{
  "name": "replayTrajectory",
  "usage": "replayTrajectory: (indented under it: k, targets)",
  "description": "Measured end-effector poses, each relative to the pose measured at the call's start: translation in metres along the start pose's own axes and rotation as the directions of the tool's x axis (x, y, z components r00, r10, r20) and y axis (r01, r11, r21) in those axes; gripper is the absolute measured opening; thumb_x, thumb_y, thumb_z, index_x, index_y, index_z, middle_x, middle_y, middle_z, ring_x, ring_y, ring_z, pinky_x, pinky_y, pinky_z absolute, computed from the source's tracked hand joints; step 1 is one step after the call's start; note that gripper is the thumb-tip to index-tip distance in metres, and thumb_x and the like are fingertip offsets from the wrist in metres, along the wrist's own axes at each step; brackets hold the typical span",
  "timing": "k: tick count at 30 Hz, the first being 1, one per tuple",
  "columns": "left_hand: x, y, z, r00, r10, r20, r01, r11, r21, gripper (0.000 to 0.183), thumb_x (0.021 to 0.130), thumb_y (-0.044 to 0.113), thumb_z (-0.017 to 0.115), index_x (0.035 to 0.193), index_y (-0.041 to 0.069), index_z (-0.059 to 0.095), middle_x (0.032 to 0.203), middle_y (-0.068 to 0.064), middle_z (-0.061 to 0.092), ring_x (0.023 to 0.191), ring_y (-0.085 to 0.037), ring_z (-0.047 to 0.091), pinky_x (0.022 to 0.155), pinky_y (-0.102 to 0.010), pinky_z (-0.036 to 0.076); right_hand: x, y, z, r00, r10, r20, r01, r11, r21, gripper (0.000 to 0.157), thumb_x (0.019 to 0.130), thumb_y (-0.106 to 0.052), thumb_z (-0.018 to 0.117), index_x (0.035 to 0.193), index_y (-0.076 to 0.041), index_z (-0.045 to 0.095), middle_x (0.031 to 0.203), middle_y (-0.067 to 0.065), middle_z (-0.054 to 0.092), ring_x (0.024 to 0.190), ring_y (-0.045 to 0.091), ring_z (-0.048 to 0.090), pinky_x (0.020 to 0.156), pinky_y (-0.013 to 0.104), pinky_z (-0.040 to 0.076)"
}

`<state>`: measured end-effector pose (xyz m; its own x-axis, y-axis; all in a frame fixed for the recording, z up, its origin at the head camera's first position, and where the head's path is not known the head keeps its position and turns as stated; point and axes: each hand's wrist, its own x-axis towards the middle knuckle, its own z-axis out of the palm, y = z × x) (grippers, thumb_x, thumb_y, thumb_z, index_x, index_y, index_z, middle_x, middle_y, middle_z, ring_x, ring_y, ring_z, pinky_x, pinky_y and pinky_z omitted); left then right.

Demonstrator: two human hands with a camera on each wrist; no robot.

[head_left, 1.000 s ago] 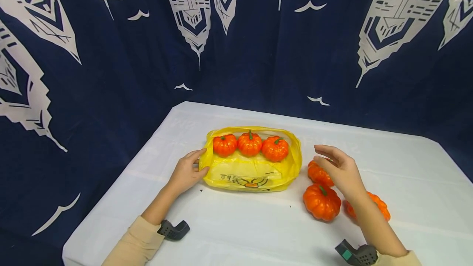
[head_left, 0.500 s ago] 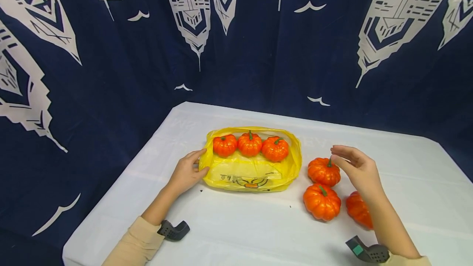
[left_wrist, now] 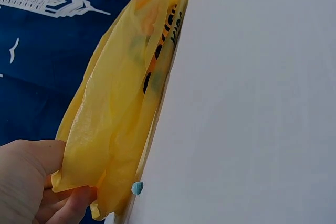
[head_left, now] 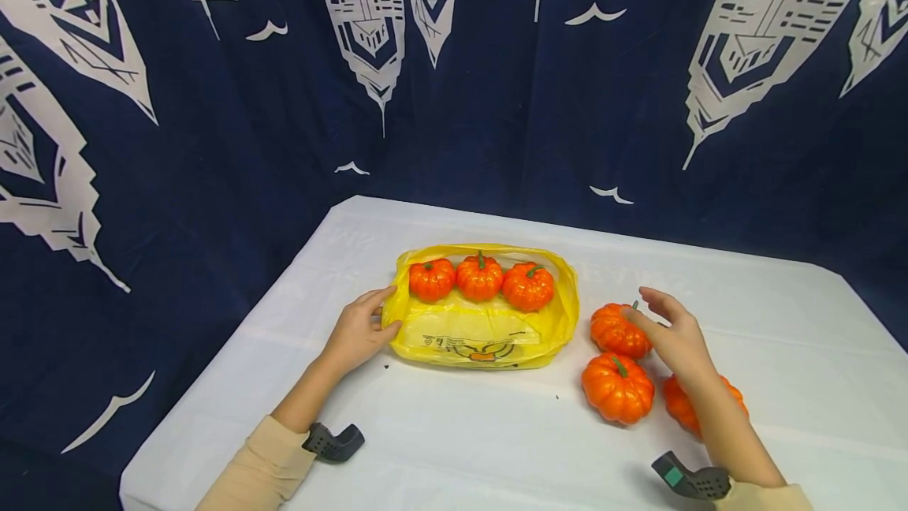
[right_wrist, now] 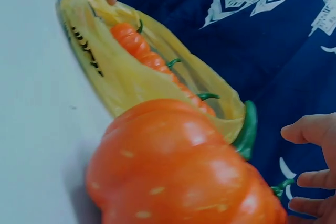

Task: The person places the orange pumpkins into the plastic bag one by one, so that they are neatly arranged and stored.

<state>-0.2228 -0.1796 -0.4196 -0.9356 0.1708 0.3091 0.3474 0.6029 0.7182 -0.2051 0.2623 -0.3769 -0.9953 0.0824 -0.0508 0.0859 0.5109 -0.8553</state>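
Note:
My left hand (head_left: 355, 331) is at the left end of an open yellow plastic bag (head_left: 454, 322), gripping its rim between thumb and fingers. Inside the bag, three small orange pumpkins with green stems, one of them the middle pumpkin (head_left: 479, 277), sit in a row along the far side. My right hand (head_left: 682, 344) hovers with spread, slightly bent fingers beside the back pumpkin (head_left: 615, 331), thumb overlapping its right side in the head view. In the right wrist view the thumb and fingers hold nothing. A larger ribbed pumpkin (head_left: 619, 389) sits just in front of that one.
Partly hidden under my right forearm is another orange pumpkin (head_left: 682, 404). Everything stands on a white-covered table (head_left: 496, 448). Behind it hangs a dark blue curtain (head_left: 496, 148) with white building prints. Each wrist wears a black device (head_left: 333, 443).
My right hand first drew back to the right from over the back pumpkin, then returned slightly left with its fingers opening wider. The left hand, bag and pumpkins have stayed put.

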Motion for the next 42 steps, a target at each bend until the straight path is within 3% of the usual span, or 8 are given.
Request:
replayTrajectory:
  k: [8,15,26,42]
  targets:
    - [0.0003,-0.001,0.0005,1.0,-0.003,0.008,0.003,1.0,0.008,0.06,0.084,0.008,0.072,0.139,-0.004,0.05,0.137,-0.021,0.052,0.105,-0.033,0.063,0.078,-0.031,0.058,0.0028,0.0037,0.0063,0.996,0.066,0.057,-0.063,0.997,-0.052,0.081,0.096,-0.047,0.053,0.155,-0.003,0.018,0.154,0.032,0.018,0.136,0.05,0.023,0.105,0.066,0.03]
    - [0.0003,-0.0006,0.0006,1.0,0.008,-0.004,-0.008,1.0,0.015,0.059,0.084,0.006,0.072,0.138,-0.005,0.05,0.135,-0.022,0.052,0.104,-0.034,0.064,0.077,-0.032,0.058,0.0039,0.0049,0.0102,0.998,0.045,0.054,-0.041,0.996,-0.081,0.079,0.096,-0.043,0.056,0.153,0.0,0.022,0.153,0.031,0.022,0.132,0.05,0.028,0.103,0.063,0.036]
    - [0.0001,0.0004,0.0001,1.0,0.006,-0.001,-0.006,1.0,0.013,0.059,0.084,0.009,0.072,0.137,-0.004,0.051,0.136,-0.022,0.052,0.105,-0.034,0.063,0.078,-0.033,0.058,0.004,0.0049,0.0087,0.993,0.062,0.1,-0.05,0.991,-0.121,0.086,0.091,-0.042,0.064,0.153,0.0,0.021,0.15,0.032,0.025,0.128,0.048,0.033,0.104,0.066,0.031]
    - [0.001,-0.0026,0.0009,1.0,0.028,-0.001,-0.028,1.0,0.005,0.057,0.085,0.005,0.072,0.137,-0.005,0.051,0.135,-0.022,0.053,0.103,-0.035,0.064,0.076,-0.032,0.058,0.0038,0.0056,0.0081,0.996,0.048,0.081,-0.037,0.99,-0.135,0.089,0.086,-0.041,0.072,0.152,-0.001,0.027,0.15,0.03,0.028,0.128,0.047,0.033,0.106,0.065,0.031]
